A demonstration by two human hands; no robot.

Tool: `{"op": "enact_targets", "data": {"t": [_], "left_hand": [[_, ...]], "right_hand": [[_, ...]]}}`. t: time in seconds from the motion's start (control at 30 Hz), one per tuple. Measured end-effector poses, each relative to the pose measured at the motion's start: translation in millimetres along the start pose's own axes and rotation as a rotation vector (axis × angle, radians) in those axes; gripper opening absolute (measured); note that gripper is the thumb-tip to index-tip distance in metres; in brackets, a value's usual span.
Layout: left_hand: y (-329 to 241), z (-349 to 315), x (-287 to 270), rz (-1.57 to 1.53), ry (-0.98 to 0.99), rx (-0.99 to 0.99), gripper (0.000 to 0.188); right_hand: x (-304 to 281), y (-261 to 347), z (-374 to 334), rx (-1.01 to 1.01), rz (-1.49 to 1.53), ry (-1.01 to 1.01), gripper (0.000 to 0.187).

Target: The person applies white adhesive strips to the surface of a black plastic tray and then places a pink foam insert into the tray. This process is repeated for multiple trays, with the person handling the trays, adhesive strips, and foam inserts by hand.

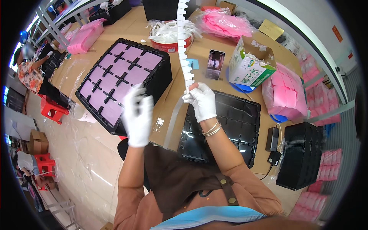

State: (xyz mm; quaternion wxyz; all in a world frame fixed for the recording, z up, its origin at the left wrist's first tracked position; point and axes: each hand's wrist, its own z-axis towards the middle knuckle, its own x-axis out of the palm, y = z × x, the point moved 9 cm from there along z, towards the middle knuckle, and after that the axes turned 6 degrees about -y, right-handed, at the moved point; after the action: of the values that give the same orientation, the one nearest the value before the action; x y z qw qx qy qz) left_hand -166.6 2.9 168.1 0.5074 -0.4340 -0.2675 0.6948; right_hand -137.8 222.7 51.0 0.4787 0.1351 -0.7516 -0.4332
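Both my hands wear white gloves. Between thumb and fingers, my right hand (202, 102) pinches the lower end of a long white strip (181, 42) with a notched edge. The strip runs up and away past the far edge of the view. My left hand (137, 117) is raised beside a stack of black trays (161, 76), its fingers smeared by motion. Lilac squares (125, 78) fill the compartments of the stack's top tray. Under my right hand and forearm lies a shiny black compartment tray (239, 124).
A red tub (168, 46) of white strips stands at the back, near bagged pink pieces (226, 23). On the right are a phone (215, 64), an open carton (251, 65), a pink bundle (284, 92) and stacked black trays (301, 155). Another person (32, 73) sits far left.
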Motion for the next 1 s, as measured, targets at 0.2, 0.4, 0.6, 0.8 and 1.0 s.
{"op": "enact_targets", "data": {"t": [0.2,0.4,0.6,0.8,1.0], "left_hand": [[29.0,19.0,144.3,-0.538,0.442,-0.637,0.018],[65.0,29.3,128.2,-0.711,0.203,-0.637,0.016],[51.0,28.9,128.0,-0.662,0.315,-0.599,0.015],[33.1,23.2,130.1,-0.678,0.354,-0.571,0.016],[16.8,11.6,153.4,-0.778,0.366,-0.509,0.014]], "right_hand": [[3.8,30.8,-16.4,-0.204,-0.156,0.043,0.004],[-32.6,80.5,37.5,-0.404,-0.658,0.025,0.012],[-118.3,-27.2,106.0,-0.027,-1.718,0.243,0.024],[-64.3,22.9,68.7,-0.29,-1.587,0.007,0.041],[-1.2,49.0,8.7,-0.186,-0.428,0.117,0.017]]}}
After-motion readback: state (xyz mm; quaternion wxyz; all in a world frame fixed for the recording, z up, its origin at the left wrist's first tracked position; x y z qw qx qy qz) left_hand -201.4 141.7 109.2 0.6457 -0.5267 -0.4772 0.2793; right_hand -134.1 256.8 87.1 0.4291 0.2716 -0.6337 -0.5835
